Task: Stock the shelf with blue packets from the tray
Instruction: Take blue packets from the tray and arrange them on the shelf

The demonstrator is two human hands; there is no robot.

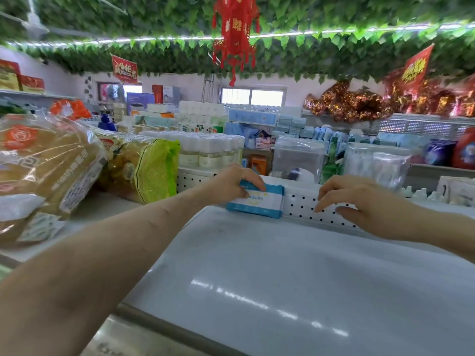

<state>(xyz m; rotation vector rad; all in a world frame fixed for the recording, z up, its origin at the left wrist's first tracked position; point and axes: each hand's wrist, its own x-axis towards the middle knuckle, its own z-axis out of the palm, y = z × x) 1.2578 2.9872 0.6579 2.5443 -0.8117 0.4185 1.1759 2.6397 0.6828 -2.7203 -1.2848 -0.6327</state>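
**A:** Bread bags [46, 160] crowd the left end, with a yellow-green bag [151, 168] beside them. Are they in the way?

**B:** I'd judge not. They lie well apart from the bare stretch of shelf [257, 265] in the middle.

**A:** And the left hand [232, 182]?

**B:** It grips the blue packet [257, 201] along its top edge, fingers curled over the front. The packet rests on its long edge at the rear of the shelf, against the perforated back panel [303, 209]. That is probably so the printed face shows and the row builds from the back.

**A:** The right hand [359, 201]?

**B:** It holds nothing. The fingers are loosely bent, with the tips at the panel just right of the packet, seemingly ready to steady it or mark the next spot.

**A:** The tray?

**B:** It's out of view. This looks like the only packet shelved so far.
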